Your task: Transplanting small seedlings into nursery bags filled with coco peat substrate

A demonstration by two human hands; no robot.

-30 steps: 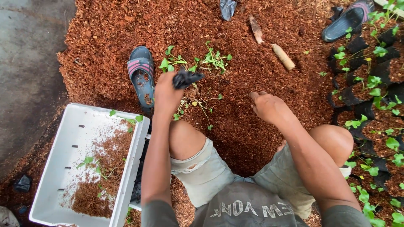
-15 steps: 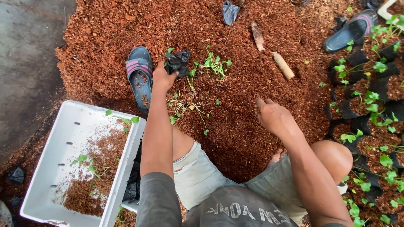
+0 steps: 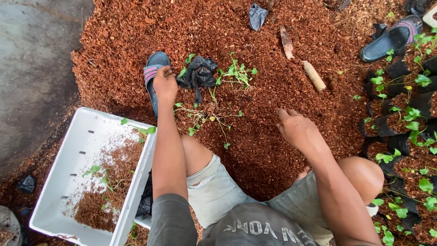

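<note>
While left hand (image 3: 165,83) gripped crumpled black plastic bag (image 3: 197,73) upper centre, right hand (image 3: 298,130) hovered open over brown substrate (image 3: 273,150), white rectangular tray (image 3: 68,155) lower left, black seedling bags (image 3: 400,132) right edge

The left hand (image 3: 165,84) lies on the mulch (image 3: 255,150), touching the bag (image 3: 196,73) just to its right and overlapping the sandal (image 3: 152,75) behind it; loose seedlings (image 3: 236,73) lie right of the bag, more seedlings (image 3: 205,120) nearer the person; the right hand (image 3: 298,130) rests on the mulch, well apart to the right; the tray (image 3: 86,159) sits left of the left arm, soil in it; the stick (image 3: 314,76) lies beyond the right hand; potted seedlings (image 3: 405,132) line the far right, another sandal (image 3: 391,38) behind them.
</note>
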